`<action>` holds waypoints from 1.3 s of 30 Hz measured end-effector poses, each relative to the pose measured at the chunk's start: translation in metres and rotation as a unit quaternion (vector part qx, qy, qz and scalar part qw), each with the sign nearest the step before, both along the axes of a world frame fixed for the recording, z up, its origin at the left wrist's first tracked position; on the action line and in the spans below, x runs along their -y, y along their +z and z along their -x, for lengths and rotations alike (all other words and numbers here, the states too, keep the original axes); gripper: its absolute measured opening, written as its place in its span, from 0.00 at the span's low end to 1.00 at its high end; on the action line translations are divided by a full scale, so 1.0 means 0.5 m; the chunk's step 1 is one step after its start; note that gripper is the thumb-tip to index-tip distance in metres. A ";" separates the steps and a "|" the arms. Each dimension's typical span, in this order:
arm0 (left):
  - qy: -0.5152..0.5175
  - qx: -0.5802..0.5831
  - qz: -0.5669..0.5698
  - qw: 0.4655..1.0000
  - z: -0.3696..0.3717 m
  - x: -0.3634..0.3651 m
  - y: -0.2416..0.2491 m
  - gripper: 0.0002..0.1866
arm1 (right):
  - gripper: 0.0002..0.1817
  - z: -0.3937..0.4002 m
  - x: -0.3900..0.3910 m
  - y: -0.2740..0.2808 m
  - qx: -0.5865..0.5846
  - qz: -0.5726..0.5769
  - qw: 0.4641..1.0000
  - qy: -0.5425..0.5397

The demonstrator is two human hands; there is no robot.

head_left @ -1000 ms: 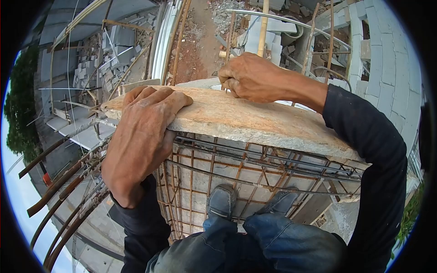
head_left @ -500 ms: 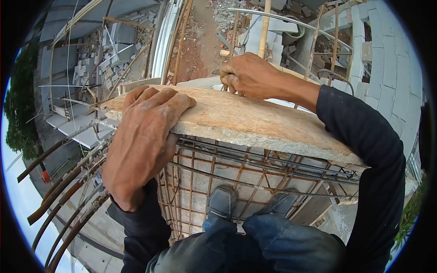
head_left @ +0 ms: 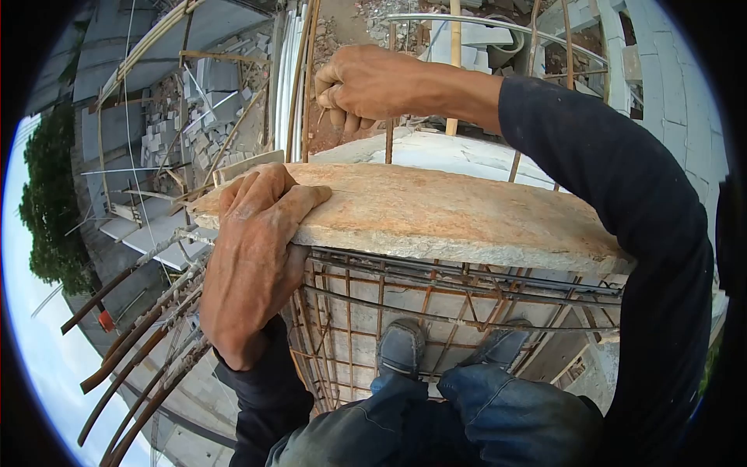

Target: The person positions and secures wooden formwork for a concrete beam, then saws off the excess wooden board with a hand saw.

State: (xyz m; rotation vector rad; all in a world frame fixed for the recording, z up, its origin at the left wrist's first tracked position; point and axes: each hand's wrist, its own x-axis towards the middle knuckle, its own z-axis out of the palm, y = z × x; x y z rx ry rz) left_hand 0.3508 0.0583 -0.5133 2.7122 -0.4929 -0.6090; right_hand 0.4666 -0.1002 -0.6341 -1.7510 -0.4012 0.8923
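Observation:
A worn wooden board (head_left: 436,204) with a pale, crusted front edge lies across the view in front of me. My left hand (head_left: 253,257) grips its left part, the fingers bent over the top face and the rest of the hand against the near edge. Beyond the far edge, my right hand (head_left: 354,87) is raised clear of the board with its fingers curled together. A thin sliver shows at its fingertips, too small to name. Below the board, a cage of rusty reinforcing bars (head_left: 350,327) shows.
Bent rebar ends (head_left: 117,366) jut out at the lower left. My shoes (head_left: 401,346) stand among the bars below. A bamboo pole (head_left: 456,62) rises beyond the board. Rubble and broken blocks (head_left: 198,124) lie on the ground far below, and a grey block wall (head_left: 665,93) runs along the right.
My right hand has moved left and away from the board's far edge, rising over the ground beyond. My left hand keeps its grip on the board. The view has shifted slightly.

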 end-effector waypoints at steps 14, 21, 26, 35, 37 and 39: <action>-0.041 0.118 -0.042 0.991 0.008 0.016 -0.022 0.18 | 0.11 0.026 -0.141 -0.126 0.376 0.168 0.872 0.265; -0.018 0.162 -0.039 0.986 0.021 0.012 -0.043 0.19 | 0.10 0.031 -0.133 -0.132 0.439 0.166 0.838 0.278; -0.034 0.212 -0.013 0.977 0.025 -0.004 -0.060 0.21 | 0.06 0.030 -0.149 -0.265 0.265 -0.064 0.952 0.140; -0.045 0.150 -0.005 0.988 0.023 -0.014 -0.043 0.23 | 0.10 0.021 -0.136 -0.160 0.143 -0.025 0.972 0.183; -0.045 0.140 -0.009 0.989 0.019 -0.015 -0.036 0.22 | 0.11 0.022 -0.133 -0.128 0.099 -0.024 0.984 0.144; -0.052 0.110 -0.017 0.992 0.017 -0.014 -0.031 0.21 | 0.12 0.021 -0.138 -0.096 0.024 -0.016 0.994 0.110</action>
